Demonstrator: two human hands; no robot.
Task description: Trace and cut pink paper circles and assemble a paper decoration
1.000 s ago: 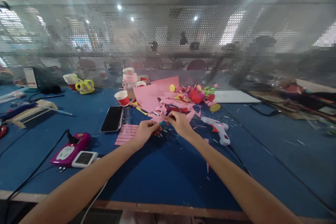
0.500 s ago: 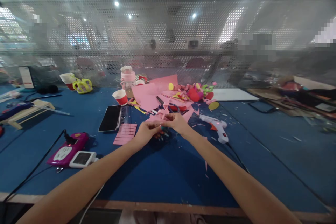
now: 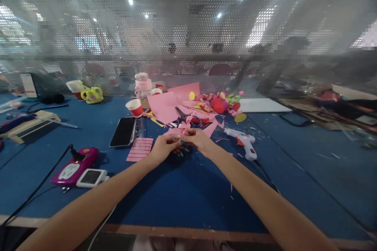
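Observation:
My left hand [image 3: 163,147] and my right hand [image 3: 198,139] meet fingertip to fingertip over the blue table [image 3: 188,196]. Between them they pinch a small pink paper piece [image 3: 180,137] with a bit of teal showing under it. A pile of pink paper sheets and scraps [image 3: 173,108] lies just behind the hands. Scissors [image 3: 184,114] rest on that pile.
A white glue gun [image 3: 245,143] lies right of my hands, its cord running toward the table's front edge. A black phone [image 3: 123,131] and a lined pink sheet [image 3: 140,149] lie left. A magenta power strip [image 3: 72,166], a red-and-white cup [image 3: 135,108] and a perforated metal screen [image 3: 188,47] stand beyond.
My hands have drawn closer together and sunk slightly toward the table; the gap between the fingertips seen a second ago has closed around the pink piece.

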